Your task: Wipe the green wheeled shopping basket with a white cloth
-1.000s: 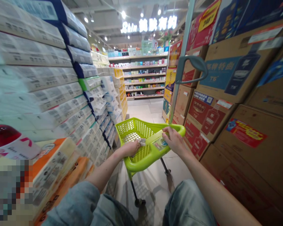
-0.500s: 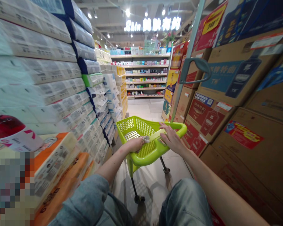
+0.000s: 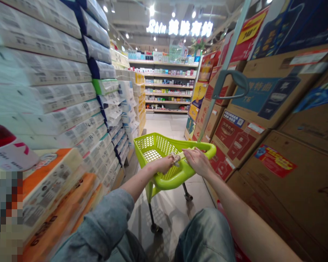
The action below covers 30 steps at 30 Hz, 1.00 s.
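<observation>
A lime-green plastic shopping cart [image 3: 157, 145] on wheels stands in the aisle in front of me. My left hand [image 3: 161, 165] rests on its near rim, closed round a small crumpled cloth [image 3: 176, 158]. My right hand [image 3: 198, 161] lies on the cart's near rim with fingers spread flat, close beside the left hand. The basket looks empty inside.
Stacked tissue packs [image 3: 60, 94] wall the left side. Brown cardboard cartons [image 3: 273, 120] are piled on the right, with a grey trolley handle [image 3: 231, 85] leaning against them. Shelves of goods [image 3: 166, 87] stand at the aisle's far end. My knees in jeans [image 3: 207, 236] show below.
My left hand with the cloth has slid right along the rim toward my right hand. The right hand shifted slightly left. The view moved forward a little.
</observation>
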Each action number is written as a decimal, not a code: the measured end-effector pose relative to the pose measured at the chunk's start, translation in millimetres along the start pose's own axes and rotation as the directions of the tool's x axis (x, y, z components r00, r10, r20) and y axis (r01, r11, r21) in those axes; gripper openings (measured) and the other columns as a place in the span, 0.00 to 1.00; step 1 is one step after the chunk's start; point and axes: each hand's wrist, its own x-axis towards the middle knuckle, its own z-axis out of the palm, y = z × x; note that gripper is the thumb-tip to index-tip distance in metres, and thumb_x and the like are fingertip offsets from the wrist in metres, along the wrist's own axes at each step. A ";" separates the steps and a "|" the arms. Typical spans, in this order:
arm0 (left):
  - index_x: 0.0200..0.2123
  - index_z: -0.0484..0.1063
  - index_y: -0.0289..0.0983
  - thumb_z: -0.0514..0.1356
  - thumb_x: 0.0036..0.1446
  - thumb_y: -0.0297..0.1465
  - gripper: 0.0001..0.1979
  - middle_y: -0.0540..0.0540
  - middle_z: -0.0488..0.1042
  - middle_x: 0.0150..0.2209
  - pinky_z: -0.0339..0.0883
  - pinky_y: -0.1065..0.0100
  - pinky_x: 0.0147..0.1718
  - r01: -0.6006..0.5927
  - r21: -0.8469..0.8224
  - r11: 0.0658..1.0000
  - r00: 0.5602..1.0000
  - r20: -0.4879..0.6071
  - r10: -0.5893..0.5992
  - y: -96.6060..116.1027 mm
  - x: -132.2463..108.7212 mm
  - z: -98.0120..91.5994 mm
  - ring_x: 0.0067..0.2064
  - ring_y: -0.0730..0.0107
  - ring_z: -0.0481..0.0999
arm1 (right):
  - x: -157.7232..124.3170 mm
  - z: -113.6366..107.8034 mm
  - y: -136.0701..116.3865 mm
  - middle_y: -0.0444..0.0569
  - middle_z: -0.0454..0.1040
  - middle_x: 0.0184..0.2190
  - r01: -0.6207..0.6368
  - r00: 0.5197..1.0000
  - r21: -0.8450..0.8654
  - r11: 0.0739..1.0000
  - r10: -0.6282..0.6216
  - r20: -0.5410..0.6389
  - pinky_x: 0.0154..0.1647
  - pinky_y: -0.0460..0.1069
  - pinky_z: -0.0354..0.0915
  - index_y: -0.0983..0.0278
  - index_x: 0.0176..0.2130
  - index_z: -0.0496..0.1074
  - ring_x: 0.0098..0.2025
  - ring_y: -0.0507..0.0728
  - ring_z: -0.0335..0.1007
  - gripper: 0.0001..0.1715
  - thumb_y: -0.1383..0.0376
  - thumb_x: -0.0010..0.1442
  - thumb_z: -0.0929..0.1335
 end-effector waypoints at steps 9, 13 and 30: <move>0.46 0.69 0.36 0.57 0.50 0.30 0.18 0.40 0.76 0.39 0.67 0.66 0.38 0.185 0.161 0.969 0.973 0.110 -0.204 7.0 -5.2 -9.0 0.39 0.58 0.75 | -5.6 -2.0 1.5 0.45 0.77 0.41 0.042 0.999 0.029 0.999 -0.041 -0.035 0.58 0.55 0.52 0.58 0.43 0.74 0.47 0.54 0.69 0.23 0.58 0.66 0.54; 0.45 0.71 0.34 0.61 0.46 0.28 0.19 0.40 0.76 0.36 0.66 0.64 0.38 0.224 0.159 0.962 0.961 0.129 -0.245 12.7 8.6 -16.4 0.39 0.56 0.75 | -3.3 -0.7 5.6 0.46 0.77 0.37 0.008 0.999 0.013 1.000 -0.007 -0.037 0.55 0.54 0.55 0.58 0.41 0.75 0.44 0.55 0.69 0.24 0.58 0.66 0.54; 0.50 0.65 0.36 0.46 0.62 0.38 0.19 0.43 0.74 0.43 0.65 0.66 0.45 0.157 -0.363 0.918 0.865 -0.398 -0.306 -20.5 -60.0 2.4 0.45 0.64 0.72 | 0.1 -3.3 15.4 0.47 0.77 0.32 -0.055 0.998 -0.036 0.998 0.054 -0.031 0.53 0.52 0.54 0.60 0.35 0.76 0.41 0.56 0.69 0.25 0.59 0.65 0.54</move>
